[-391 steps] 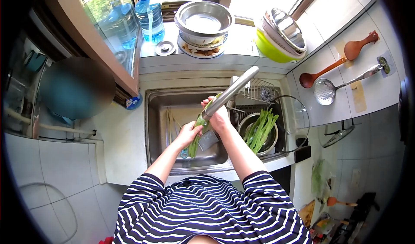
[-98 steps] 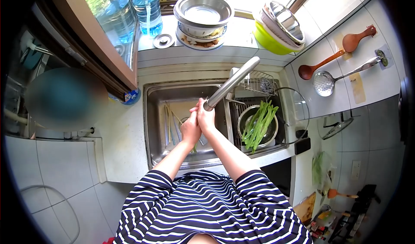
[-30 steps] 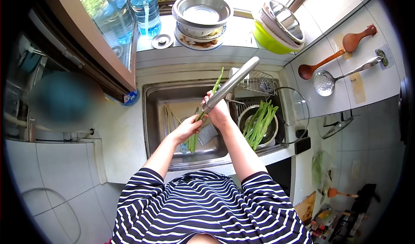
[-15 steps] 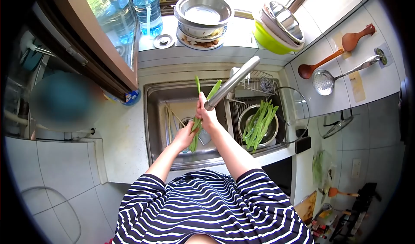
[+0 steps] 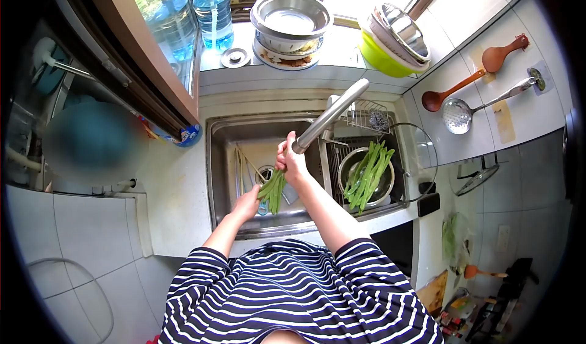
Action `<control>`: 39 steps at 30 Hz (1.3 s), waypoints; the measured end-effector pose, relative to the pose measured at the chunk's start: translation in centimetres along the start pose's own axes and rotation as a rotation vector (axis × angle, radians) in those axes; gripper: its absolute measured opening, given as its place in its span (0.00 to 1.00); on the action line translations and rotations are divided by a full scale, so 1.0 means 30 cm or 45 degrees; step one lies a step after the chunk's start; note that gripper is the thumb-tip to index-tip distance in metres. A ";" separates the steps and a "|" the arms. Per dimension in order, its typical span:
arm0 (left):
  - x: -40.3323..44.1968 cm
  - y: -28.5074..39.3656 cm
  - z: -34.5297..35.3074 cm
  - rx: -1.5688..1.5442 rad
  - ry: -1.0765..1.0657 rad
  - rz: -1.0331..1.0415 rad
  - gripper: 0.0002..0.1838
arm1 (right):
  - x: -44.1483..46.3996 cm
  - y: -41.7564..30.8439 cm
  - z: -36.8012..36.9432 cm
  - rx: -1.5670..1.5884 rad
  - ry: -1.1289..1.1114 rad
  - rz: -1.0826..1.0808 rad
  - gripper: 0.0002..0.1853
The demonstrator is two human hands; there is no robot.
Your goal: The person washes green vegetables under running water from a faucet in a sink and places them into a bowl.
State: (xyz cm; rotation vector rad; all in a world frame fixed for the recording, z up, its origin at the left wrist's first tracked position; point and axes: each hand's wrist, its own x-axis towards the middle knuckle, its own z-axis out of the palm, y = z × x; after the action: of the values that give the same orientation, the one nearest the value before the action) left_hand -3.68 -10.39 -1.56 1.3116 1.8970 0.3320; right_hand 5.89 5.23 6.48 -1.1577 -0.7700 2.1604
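Note:
My left hand is closed on a bunch of long green beans low over the left sink basin. The upper ends of the bunch run up to my right hand, which is curled shut around them, right below the faucet spout. My right palm hides those upper ends. In the right part of the sink, more green beans lie across a metal bowl.
Thin sticks lie in the left basin near the drain. A wire rack sits behind the bowl. A glass lid leans at the right. Stacked bowls and a water jug stand on the sill.
The beans that stuck up above my right hand no longer show there. The bunch now sits lower between my hands, fanned downward, and my left hand has moved slightly left and down.

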 end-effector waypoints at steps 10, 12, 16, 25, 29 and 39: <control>-0.014 -0.028 0.010 -0.127 0.052 -0.047 0.13 | -0.006 0.008 -0.115 -0.443 -0.015 -0.036 0.19; -0.014 -0.029 0.026 -0.181 0.049 -0.036 0.13 | -0.044 -0.011 -0.153 -0.796 0.076 -0.051 0.17; 0.020 -0.018 0.076 -0.284 0.125 0.123 0.12 | -0.092 0.008 -0.225 -0.936 0.164 -0.590 0.17; 0.048 0.194 0.181 -0.230 -0.054 0.210 0.17 | -0.205 -0.075 -0.402 -0.496 0.353 -0.178 0.17; 0.074 0.419 0.203 -0.256 -0.248 0.308 0.19 | -0.231 -0.171 -0.566 -0.371 0.552 -0.201 0.15; 0.223 0.838 0.437 -0.395 -0.152 0.581 0.26 | -0.261 -0.411 -0.903 -0.330 0.845 -0.371 0.19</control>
State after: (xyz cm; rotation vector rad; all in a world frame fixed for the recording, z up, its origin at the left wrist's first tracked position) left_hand 21.67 3.52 2.02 1.4991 1.3672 0.7309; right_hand 35.40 13.98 6.90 -1.6497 -0.8504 1.3354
